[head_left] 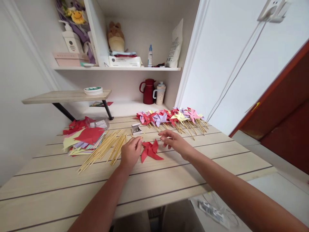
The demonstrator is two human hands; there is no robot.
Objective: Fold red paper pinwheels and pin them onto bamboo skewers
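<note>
Red pinwheel (150,150) on the table (169,174)
Left hand (130,151) beside it pinches, on what I cannot tell; right hand (173,141), opposite, has fingers loosely parted, released.

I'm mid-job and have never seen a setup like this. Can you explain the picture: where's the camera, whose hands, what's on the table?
There is no machine: these are a person's bare hands, seen from a camera worn on the head, looking forward and down. On the table lie paper sheets, loose sticks, a small open box and a row of pinwheels on sticks. The left hand has its fingers pinched beside a red pinwheel; what they grip is too small to tell. The right hand is open on the other side.
</note>
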